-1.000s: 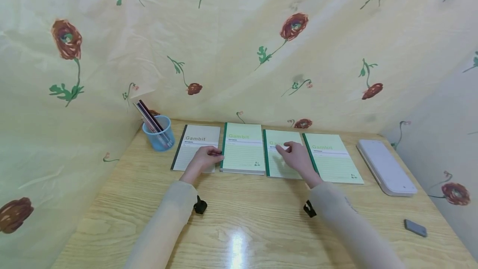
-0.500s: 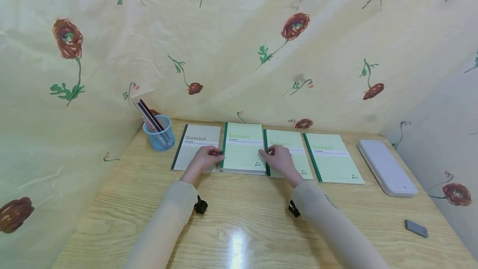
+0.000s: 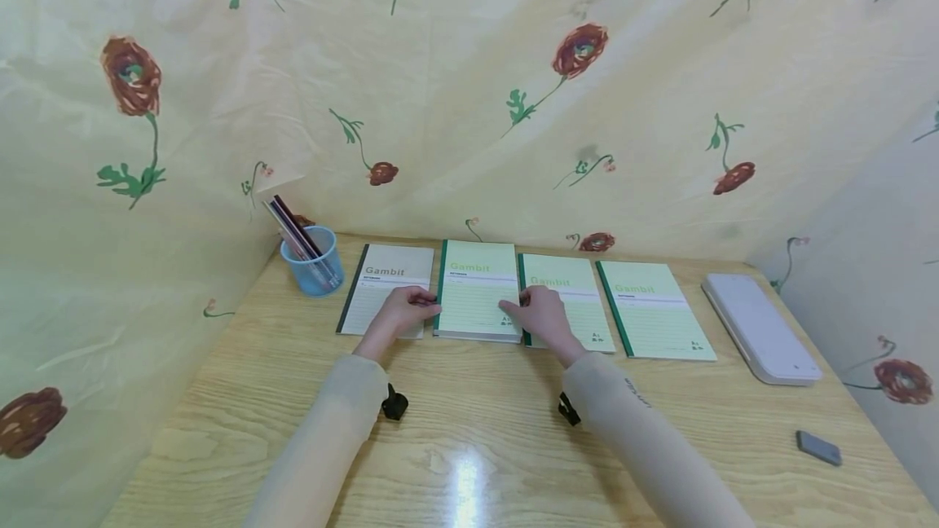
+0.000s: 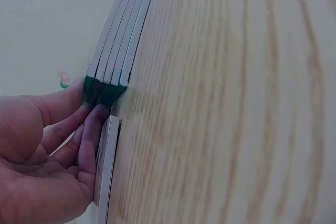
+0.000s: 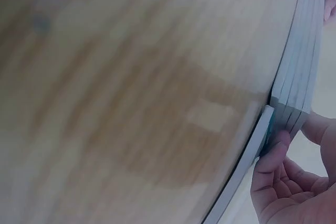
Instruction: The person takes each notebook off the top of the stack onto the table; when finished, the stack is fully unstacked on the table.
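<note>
Four "Gambit" notebooks lie in a row at the back of the wooden table (image 3: 469, 430). The second from the left is a thick stack of green notebooks (image 3: 477, 288). My left hand (image 3: 421, 300) pinches the stack's green spine (image 4: 107, 90), thumb on top and fingers at its edge, resting over the grey notebook (image 3: 385, 283). On the opposite side my right hand (image 3: 513, 310) holds the stack's right edge (image 5: 299, 82), its fingers (image 5: 275, 156) curled beside the thin green notebook (image 5: 244, 171). The stack lies flat on the table.
A blue cup (image 3: 314, 267) of pencils stands at the back left. A fourth green notebook (image 3: 653, 308) and a white case (image 3: 759, 328) lie to the right, and a small grey eraser (image 3: 817, 447) sits near the right edge. Flowered cloth walls the back and sides.
My right hand has slid left, off the third notebook's cover, to the right edge of the thick stack. The left hand has stayed at the spine.
</note>
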The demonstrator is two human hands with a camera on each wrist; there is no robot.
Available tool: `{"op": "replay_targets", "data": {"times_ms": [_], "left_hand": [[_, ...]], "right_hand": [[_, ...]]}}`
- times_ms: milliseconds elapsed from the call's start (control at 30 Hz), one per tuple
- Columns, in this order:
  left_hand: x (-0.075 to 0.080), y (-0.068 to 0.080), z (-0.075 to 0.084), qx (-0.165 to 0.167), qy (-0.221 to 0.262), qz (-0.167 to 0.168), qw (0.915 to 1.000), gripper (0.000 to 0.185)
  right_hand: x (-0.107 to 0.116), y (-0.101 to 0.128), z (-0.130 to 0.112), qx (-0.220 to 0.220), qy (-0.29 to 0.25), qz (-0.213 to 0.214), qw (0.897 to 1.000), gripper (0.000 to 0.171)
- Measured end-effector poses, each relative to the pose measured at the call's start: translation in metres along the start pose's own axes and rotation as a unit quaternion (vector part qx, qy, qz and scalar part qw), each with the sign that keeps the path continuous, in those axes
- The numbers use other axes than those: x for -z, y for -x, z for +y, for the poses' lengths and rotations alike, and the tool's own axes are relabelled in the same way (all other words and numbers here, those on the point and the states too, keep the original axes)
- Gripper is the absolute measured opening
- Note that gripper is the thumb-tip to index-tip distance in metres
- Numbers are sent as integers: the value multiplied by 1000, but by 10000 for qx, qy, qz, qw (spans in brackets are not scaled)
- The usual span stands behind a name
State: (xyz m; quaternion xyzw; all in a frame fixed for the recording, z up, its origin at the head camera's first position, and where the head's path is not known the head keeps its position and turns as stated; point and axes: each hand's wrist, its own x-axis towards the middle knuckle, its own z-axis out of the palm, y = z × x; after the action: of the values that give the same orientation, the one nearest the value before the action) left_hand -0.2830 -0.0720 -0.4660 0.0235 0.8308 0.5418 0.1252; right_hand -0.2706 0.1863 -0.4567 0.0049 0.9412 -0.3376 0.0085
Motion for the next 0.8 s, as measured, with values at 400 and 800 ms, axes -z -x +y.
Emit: {"op": "replay_targets", "data": {"times_ms": [400,800], "left_hand": [[0,3,0,-32,-35,20,10000,28],[-1,1,-1,-21,-137,54,9999,27]], "right_hand": [[-2,-2,3,-163,-57,30,9998,35],[13,6,10,-107,-129,105,9998,30]]}}
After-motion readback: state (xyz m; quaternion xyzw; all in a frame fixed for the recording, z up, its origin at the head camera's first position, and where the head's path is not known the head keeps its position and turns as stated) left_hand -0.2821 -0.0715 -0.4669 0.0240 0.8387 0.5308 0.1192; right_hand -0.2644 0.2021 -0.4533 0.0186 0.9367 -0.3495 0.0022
